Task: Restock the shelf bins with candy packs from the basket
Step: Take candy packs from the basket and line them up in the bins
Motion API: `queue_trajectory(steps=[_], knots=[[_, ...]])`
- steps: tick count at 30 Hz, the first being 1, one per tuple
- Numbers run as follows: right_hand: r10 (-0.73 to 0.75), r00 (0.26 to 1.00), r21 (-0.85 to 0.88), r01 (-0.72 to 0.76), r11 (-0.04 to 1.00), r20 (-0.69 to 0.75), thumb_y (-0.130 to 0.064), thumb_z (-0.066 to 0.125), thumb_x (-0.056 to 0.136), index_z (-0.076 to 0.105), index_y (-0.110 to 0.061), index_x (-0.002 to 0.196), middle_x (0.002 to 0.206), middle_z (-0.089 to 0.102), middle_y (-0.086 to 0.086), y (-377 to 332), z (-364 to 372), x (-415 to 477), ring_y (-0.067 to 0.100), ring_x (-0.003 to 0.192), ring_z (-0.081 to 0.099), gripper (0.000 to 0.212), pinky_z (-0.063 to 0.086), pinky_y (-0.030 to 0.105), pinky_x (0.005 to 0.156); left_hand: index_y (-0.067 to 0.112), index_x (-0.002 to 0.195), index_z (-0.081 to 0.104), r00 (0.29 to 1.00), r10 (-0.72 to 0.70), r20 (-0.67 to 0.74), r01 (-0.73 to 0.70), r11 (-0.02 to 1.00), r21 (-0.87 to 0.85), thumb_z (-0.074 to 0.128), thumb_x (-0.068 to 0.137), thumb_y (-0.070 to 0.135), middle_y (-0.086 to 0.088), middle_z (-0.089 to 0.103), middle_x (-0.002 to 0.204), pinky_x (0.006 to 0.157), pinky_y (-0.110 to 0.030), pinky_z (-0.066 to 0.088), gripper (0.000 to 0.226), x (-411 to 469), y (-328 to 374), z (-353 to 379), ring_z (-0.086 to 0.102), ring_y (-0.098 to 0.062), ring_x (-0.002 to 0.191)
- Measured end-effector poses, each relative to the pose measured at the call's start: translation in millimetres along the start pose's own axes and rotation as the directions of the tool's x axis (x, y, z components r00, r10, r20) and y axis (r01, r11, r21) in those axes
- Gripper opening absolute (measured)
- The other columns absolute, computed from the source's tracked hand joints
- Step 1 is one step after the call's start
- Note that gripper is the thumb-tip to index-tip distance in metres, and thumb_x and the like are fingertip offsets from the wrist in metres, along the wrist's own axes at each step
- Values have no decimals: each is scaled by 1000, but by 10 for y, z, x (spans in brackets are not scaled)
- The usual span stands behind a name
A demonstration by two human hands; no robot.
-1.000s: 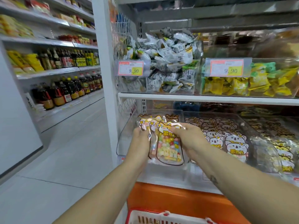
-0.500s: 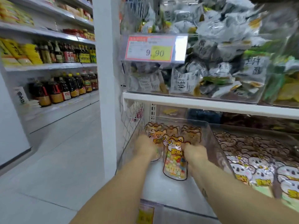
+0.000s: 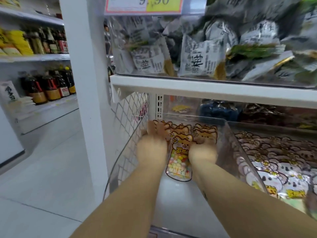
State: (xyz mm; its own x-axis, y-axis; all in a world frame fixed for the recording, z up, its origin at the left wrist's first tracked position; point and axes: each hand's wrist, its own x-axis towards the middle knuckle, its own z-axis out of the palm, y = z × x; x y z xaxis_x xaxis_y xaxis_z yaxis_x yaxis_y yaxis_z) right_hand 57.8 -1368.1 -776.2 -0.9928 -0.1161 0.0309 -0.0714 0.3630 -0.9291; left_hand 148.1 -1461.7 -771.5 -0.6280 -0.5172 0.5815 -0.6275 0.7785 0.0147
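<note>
The candy packs (image 3: 204,133) stand in a row at the back of the clear bin (image 3: 229,134) on the lower shelf, with one front pack (image 3: 179,162) lying before them. The left hand (image 3: 151,150) is at 9 o'clock of that pack and the right hand (image 3: 203,152) at 3 o'clock, both inside the bin. A neighbouring bin (image 3: 277,162) of packs sits just beside it at 3 o'clock. At 12 o'clock the shelf board (image 3: 205,88) carries an upper bin (image 3: 202,60) of packets. At 9 o'clock come a mesh panel (image 3: 132,114), then a post (image 3: 82,83), with bottle shelves (image 3: 49,85) beyond.
</note>
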Motion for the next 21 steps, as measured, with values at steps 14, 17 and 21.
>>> queue_trajectory(steps=[14, 17, 21], knots=[[-67, 998, 106, 69, 992, -19, -13, 61, 93, 68, -13, 109, 104, 68, 2, -7, -46, 17, 13, 79, 53, 17, 38, 19, 63, 10, 123, 50, 770, 103, 629, 194, 902, -386, 72, 86, 23, -7, 58, 110, 84, -35, 50, 46, -157, -26, 137, 59, -30, 104], [-109, 994, 141, 108, 984, 3, -11, 58, 96, 65, -15, 101, 87, 60, -4, -22, -70, -32, 1, 64, 46, 9, 32, 10, 45, 10, 127, 45, 807, -7, 590, 254, 907, -337, 74, 86, 25, -9, 60, 118, 84, -35, 51, 53, -138, -2, 162, 61, -30, 107], [-215, 967, 214, 183, 959, 136, -14, 61, 95, 62, -17, 95, 87, 65, -3, -71, 21, -162, 11, 72, 62, 3, 49, 13, 60, 10, 117, 56, 861, -170, 479, 315, 918, -241, 57, 94, 13, -11, 65, 111, 76, -34, 48, 23, -123, -39, 74, 65, -32, 103]])
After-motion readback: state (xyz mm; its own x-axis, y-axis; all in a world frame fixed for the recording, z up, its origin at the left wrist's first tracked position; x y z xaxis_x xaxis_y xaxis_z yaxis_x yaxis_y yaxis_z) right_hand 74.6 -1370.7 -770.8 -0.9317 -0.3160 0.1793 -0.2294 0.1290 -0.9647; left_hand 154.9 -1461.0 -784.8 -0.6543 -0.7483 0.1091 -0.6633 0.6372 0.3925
